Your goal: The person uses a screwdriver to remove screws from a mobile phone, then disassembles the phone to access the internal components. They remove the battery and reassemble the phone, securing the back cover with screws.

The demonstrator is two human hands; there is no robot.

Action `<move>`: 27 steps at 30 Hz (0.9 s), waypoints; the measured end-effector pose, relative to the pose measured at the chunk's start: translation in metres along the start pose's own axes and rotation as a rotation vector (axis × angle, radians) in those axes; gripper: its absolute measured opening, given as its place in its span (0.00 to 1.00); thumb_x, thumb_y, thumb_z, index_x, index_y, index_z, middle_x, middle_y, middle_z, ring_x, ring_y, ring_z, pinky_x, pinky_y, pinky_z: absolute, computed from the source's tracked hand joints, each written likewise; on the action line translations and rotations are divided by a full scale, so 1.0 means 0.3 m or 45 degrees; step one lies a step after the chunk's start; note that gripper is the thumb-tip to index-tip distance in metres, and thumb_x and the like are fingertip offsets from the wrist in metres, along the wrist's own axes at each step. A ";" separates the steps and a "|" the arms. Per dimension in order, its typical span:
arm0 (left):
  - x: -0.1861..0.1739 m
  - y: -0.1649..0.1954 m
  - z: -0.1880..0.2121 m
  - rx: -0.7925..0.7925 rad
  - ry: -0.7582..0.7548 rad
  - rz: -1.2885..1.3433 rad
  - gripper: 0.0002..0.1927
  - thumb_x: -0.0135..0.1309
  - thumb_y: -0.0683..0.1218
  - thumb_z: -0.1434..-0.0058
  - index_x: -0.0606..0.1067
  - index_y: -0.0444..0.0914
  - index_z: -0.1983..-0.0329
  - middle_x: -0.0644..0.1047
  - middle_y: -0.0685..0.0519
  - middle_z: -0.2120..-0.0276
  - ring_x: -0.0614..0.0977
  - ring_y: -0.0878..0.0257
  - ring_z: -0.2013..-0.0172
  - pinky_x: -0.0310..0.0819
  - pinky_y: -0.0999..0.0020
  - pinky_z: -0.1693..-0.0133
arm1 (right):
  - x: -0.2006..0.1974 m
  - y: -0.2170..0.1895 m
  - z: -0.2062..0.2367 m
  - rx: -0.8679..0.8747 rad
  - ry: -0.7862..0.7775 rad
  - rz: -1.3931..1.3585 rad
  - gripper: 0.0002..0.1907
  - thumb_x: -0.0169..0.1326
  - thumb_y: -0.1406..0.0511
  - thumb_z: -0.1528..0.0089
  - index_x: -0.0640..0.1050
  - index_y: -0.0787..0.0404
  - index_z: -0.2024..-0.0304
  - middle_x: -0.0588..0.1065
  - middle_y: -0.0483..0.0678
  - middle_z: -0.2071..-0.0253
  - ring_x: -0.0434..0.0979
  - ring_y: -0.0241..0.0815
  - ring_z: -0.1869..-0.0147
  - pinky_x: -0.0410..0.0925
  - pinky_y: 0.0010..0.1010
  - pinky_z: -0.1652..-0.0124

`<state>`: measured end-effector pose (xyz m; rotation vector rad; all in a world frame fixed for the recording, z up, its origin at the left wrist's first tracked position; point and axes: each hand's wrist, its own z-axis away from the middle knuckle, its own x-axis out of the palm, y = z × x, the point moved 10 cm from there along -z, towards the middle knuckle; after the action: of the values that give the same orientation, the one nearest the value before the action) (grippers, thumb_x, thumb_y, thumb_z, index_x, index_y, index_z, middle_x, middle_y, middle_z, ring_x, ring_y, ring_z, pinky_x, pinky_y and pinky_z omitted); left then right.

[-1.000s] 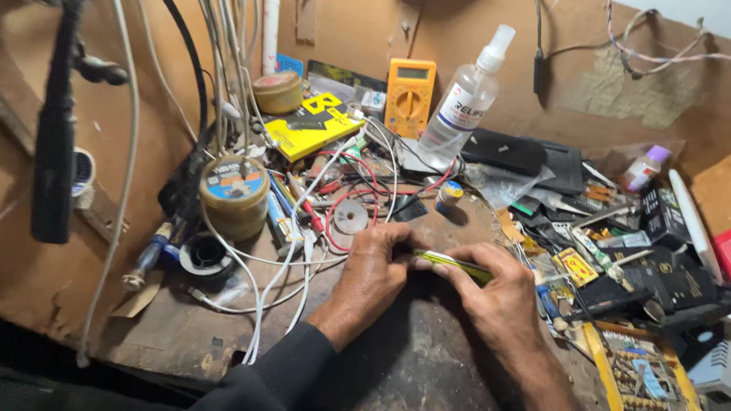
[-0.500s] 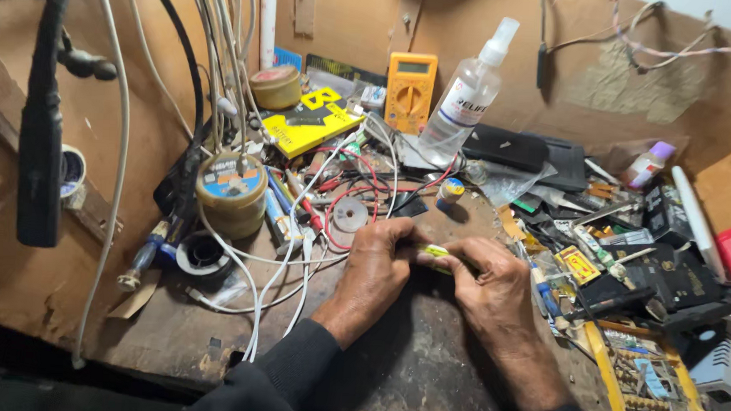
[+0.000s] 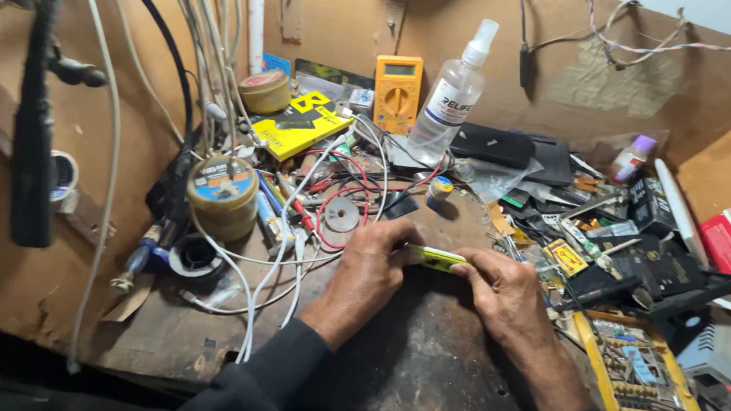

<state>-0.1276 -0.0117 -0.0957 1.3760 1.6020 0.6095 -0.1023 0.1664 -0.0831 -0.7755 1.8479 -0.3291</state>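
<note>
Both my hands meet over the dark worn middle of the workbench. My left hand and my right hand pinch the two ends of a small flat yellow-green piece, holding it level just above the bench. What the piece is stays unclear, as my fingers cover most of it. Red and white wires lie just beyond my left hand.
A solder spool and a yellow box sit at the left. An orange multimeter and a clear spray bottle stand at the back. Dark tools and parts crowd the right, with a yellow parts tray at the front right.
My hands have drawn slightly closer together on the yellow-green piece and turned it a little. The view has shifted slightly; nothing else on the bench has moved.
</note>
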 end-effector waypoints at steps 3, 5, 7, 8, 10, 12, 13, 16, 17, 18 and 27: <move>0.047 0.026 -0.018 0.168 -0.039 0.007 0.08 0.55 0.36 0.43 0.80 0.35 0.61 0.81 0.42 0.67 0.85 0.47 0.64 0.77 0.58 0.62 | 0.002 0.004 -0.009 -0.091 0.041 0.049 0.09 0.57 0.68 0.40 0.82 0.64 0.58 0.82 0.54 0.64 0.84 0.47 0.62 0.72 0.34 0.63; 0.067 0.029 -0.024 0.253 -0.007 -0.012 0.09 0.54 0.36 0.43 0.80 0.36 0.60 0.81 0.42 0.66 0.84 0.46 0.62 0.77 0.56 0.60 | 0.003 -0.002 -0.012 -0.215 0.082 0.086 0.08 0.57 0.69 0.40 0.82 0.64 0.59 0.81 0.53 0.64 0.82 0.50 0.60 0.71 0.37 0.60; 0.084 0.026 -0.026 0.311 0.056 -0.075 0.07 0.55 0.37 0.41 0.80 0.36 0.61 0.81 0.43 0.65 0.83 0.45 0.60 0.76 0.54 0.58 | -0.003 0.009 -0.013 -0.274 0.118 0.142 0.07 0.58 0.70 0.41 0.82 0.64 0.60 0.81 0.53 0.65 0.81 0.52 0.60 0.71 0.38 0.58; 0.096 0.016 -0.027 0.294 0.057 -0.092 0.08 0.53 0.36 0.42 0.80 0.36 0.61 0.81 0.43 0.65 0.83 0.44 0.60 0.76 0.53 0.58 | -0.001 0.017 -0.016 -0.277 0.126 0.162 0.07 0.58 0.70 0.41 0.82 0.64 0.61 0.81 0.53 0.65 0.81 0.52 0.60 0.71 0.39 0.58; 0.101 0.000 -0.020 0.252 0.070 -0.141 0.11 0.51 0.34 0.43 0.80 0.37 0.60 0.80 0.43 0.66 0.82 0.43 0.60 0.75 0.52 0.58 | 0.009 0.030 -0.015 -0.240 0.128 0.166 0.07 0.59 0.70 0.41 0.82 0.63 0.60 0.82 0.53 0.64 0.80 0.50 0.60 0.71 0.38 0.59; 0.101 0.006 -0.020 0.222 0.080 -0.185 0.11 0.50 0.34 0.44 0.80 0.37 0.62 0.79 0.43 0.67 0.82 0.43 0.61 0.75 0.52 0.59 | 0.000 0.038 -0.015 -0.167 0.141 0.153 0.08 0.60 0.68 0.41 0.84 0.62 0.59 0.82 0.51 0.64 0.81 0.47 0.61 0.71 0.35 0.60; 0.100 0.016 -0.018 0.212 0.084 -0.205 0.10 0.50 0.34 0.45 0.79 0.37 0.63 0.79 0.43 0.68 0.82 0.44 0.61 0.74 0.52 0.59 | -0.003 0.068 -0.016 -0.026 0.102 0.046 0.10 0.61 0.68 0.41 0.84 0.60 0.57 0.83 0.50 0.64 0.81 0.43 0.62 0.71 0.33 0.61; 0.078 0.081 0.017 0.274 0.167 -0.190 0.09 0.50 0.34 0.44 0.78 0.36 0.63 0.79 0.44 0.68 0.82 0.44 0.62 0.74 0.52 0.60 | -0.014 0.113 0.020 0.248 0.018 -0.280 0.14 0.62 0.67 0.42 0.83 0.58 0.53 0.83 0.47 0.63 0.81 0.34 0.62 0.72 0.27 0.61; 0.082 0.097 0.023 0.280 0.166 -0.185 0.09 0.50 0.34 0.45 0.79 0.36 0.63 0.79 0.44 0.68 0.82 0.44 0.62 0.75 0.52 0.60 | -0.029 0.106 0.039 0.240 0.022 -0.375 0.15 0.62 0.68 0.43 0.81 0.59 0.52 0.83 0.46 0.61 0.81 0.31 0.60 0.73 0.25 0.60; 0.083 0.109 0.032 0.281 0.167 -0.182 0.09 0.51 0.34 0.45 0.79 0.36 0.64 0.79 0.44 0.69 0.82 0.44 0.62 0.75 0.52 0.60 | -0.037 0.102 0.058 0.232 0.022 -0.471 0.17 0.62 0.69 0.44 0.80 0.59 0.51 0.82 0.45 0.59 0.80 0.28 0.58 0.73 0.23 0.58; 0.086 0.126 0.071 0.203 0.113 -0.091 0.08 0.53 0.34 0.43 0.79 0.35 0.62 0.81 0.43 0.68 0.84 0.46 0.64 0.77 0.58 0.62 | -0.094 0.114 0.121 0.193 0.232 -0.095 0.10 0.63 0.71 0.43 0.85 0.62 0.58 0.84 0.44 0.66 0.82 0.31 0.64 0.73 0.25 0.61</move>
<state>-0.0894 0.0186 -0.0824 1.4173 1.7954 0.5150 -0.0750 0.2150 -0.0965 -0.7306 1.9399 -0.5978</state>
